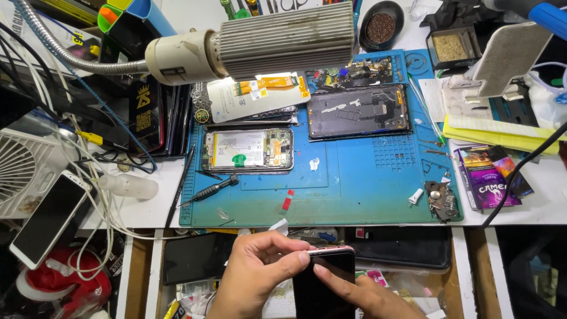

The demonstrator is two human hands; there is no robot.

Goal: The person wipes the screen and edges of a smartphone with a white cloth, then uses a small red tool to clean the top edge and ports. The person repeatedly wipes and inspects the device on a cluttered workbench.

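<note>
Cluttered repair bench with a blue work mat (354,189) filling the middle of the frame, lit by a gooseneck lamp (260,44) at the top. At the bottom centre, below the mat's edge, both hands grip a dark phone (322,283) with a pinkish rim: the left hand (257,274) pinches its top edge with thumb and fingers, the right hand (366,292) presses a finger on the screen. On the mat lie an opened phone (248,149), a rear housing (358,110) and a screwdriver (209,190)
</note>
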